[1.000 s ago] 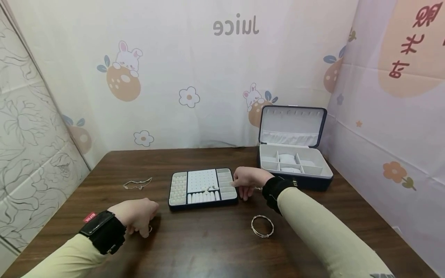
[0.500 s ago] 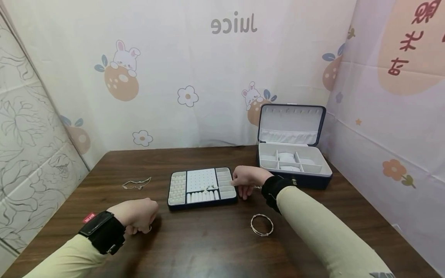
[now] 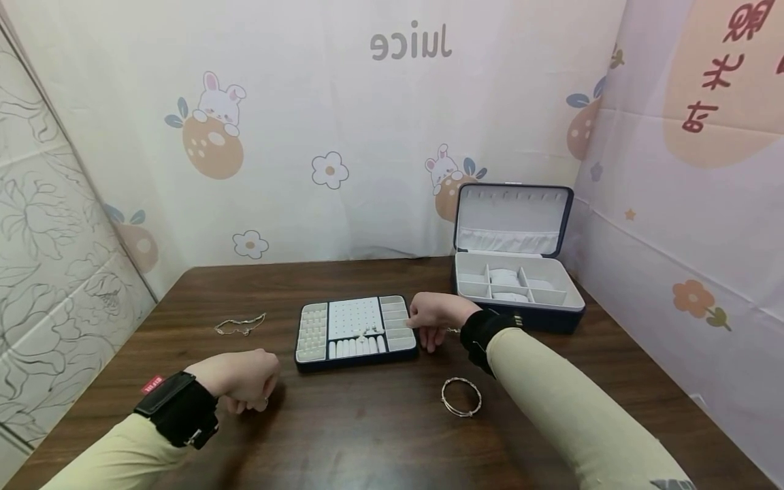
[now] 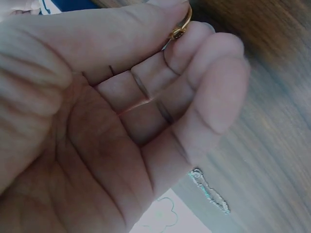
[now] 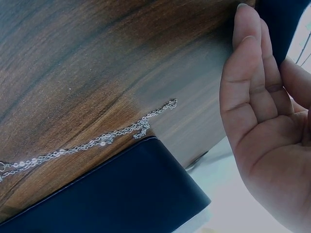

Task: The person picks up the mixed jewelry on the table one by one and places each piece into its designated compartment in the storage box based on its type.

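Note:
A gold ring (image 4: 181,30) is pinched between thumb and fingertips of my left hand (image 4: 131,97), as the left wrist view shows. In the head view that left hand (image 3: 239,379) is low over the table, left of the jewellery tray (image 3: 358,365). My right hand (image 3: 436,316) touches the tray's right end, its fingers slightly bent in the right wrist view (image 5: 267,107). Small jewellery pieces (image 3: 369,333) lie on the tray above its white ring rolls. A silver chain (image 5: 92,142) rests on the wood beside the dark box (image 5: 112,194).
The lidded jewellery box (image 3: 520,312) stands with its lid up at the back right. A bracelet-like chain (image 3: 240,324) lies at the left, and a round bangle (image 3: 461,397) lies nearer, below my right hand. A printed curtain (image 3: 380,136) hangs behind the table.
The left hand's fingers have drawn in and its wrist has turned slightly, with the ring still pinched. My right hand stays at the tray's end. The head view has shifted slightly.

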Motion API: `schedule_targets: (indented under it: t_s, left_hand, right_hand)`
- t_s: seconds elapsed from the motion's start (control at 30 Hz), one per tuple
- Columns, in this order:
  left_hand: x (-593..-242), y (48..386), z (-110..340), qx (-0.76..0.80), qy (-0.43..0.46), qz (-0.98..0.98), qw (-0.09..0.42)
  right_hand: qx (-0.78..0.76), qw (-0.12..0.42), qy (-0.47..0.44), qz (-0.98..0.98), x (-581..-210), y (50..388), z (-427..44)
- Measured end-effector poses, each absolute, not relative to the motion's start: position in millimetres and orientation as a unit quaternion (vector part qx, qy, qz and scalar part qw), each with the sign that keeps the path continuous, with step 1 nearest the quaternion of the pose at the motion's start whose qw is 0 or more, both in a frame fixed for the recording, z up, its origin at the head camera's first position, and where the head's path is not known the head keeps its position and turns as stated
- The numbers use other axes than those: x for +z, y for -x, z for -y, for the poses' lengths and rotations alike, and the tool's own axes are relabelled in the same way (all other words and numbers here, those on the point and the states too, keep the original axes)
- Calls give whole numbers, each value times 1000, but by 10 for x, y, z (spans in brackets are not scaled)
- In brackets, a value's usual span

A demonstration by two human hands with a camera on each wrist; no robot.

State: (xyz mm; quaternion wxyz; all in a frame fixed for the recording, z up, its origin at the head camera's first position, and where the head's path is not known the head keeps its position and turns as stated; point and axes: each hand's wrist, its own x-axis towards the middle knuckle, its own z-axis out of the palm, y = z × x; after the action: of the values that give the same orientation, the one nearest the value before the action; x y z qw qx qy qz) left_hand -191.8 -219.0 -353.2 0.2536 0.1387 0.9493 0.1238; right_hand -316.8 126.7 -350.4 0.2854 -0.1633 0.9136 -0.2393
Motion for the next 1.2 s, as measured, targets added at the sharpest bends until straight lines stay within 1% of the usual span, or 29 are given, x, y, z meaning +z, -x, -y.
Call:
schedule_targets:
  t_s: [0.23,0.5,0.87,1.2]
  left_hand:
    - [-3455,1958,2149,130,-173,-950,225]
    - [-3356,2031,2082,173,-215,-942,191]
    - [-3355,2232,1978,204,-282,-931,112]
    - [-3472,2389,1847,250,-272,-927,65]
  right_hand:
    - [-239,285,163,-914,-3498,3162,-1271]
    - [-240,286,163,-913,-3498,3164,-1275]
    - [-236,286,164,-914,-3491,3158,-1270]
    - [-238,288,162,-914,-3481,3148,-1268]
